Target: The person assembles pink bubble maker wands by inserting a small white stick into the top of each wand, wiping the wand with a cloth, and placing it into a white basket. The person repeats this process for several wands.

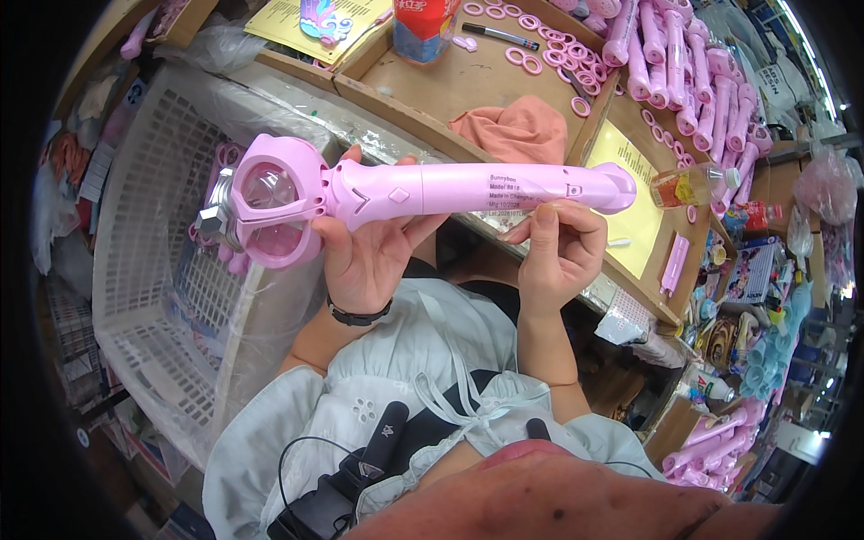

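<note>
A pink toy wand [387, 191] lies level across the view in front of me. Its round head, at the left, has clear domed windows in a pink frame. My left hand [367, 256] supports it from below, the fingers wrapped round the neck and thumb near the head. Dark print runs along the handle's right part. Just under that print, my right hand [562, 256] pinches thumb and forefinger together at the handle's lower edge. What sits in the pinch is too small or clear to make out. A black band circles my left wrist.
A white plastic basket [148, 270] with a clear liner stands at the left, pink and silver parts at its edge. The cardboard-edged bench holds pink rings [576, 63], a marker [499, 36], a salmon cloth [517, 126], a yellow sheet [634, 243], a bottle [688, 186] and piled pink wand handles [693, 72].
</note>
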A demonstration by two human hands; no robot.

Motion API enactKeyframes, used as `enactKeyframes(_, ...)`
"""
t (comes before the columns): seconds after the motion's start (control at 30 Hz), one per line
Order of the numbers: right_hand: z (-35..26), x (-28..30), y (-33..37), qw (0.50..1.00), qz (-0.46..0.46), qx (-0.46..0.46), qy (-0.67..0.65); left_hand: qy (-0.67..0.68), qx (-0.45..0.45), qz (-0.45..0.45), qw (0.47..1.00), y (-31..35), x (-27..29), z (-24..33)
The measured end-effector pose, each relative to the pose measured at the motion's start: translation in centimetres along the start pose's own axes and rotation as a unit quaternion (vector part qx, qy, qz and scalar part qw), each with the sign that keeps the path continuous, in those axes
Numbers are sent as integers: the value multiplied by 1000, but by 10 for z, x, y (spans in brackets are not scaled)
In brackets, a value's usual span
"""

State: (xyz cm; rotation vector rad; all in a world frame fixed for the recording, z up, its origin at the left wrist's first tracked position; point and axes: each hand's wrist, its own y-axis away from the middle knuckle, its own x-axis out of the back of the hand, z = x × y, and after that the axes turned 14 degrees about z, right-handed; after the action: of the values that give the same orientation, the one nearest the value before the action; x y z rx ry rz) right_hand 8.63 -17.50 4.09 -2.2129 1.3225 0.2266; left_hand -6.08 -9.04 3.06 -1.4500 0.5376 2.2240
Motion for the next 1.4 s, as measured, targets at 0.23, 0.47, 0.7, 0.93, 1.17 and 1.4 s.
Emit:
enactKeyframes(0.23, 1, 1, 0, 1000, 0, -3, 12, -4, -8, -7, 1000, 1, 1, 1)
enactKeyframes(0.47, -1, -1, 0, 1000, 4, -16, 20, -39, -21, -6, 999, 2, 1, 1)
enactKeyframes(0.7, -1, -1, 2, 999, 12, -22, 21, -54, -28, -2, 998, 2, 1, 0)
enactKeyframes(0.93, 1, 0, 2, 999, 6, -19, 28, -54, -40, -1, 998, 4, 1, -1)
enactKeyframes(1.17, 9, 0, 2, 991, 16, 20, 129, -102, -128, -62, 985, 7, 3, -12)
enactKeyframes(1.4, 6, 24, -29, 937, 145, 12, 317, -112, -191, -129, 967, -2, 5, 8)
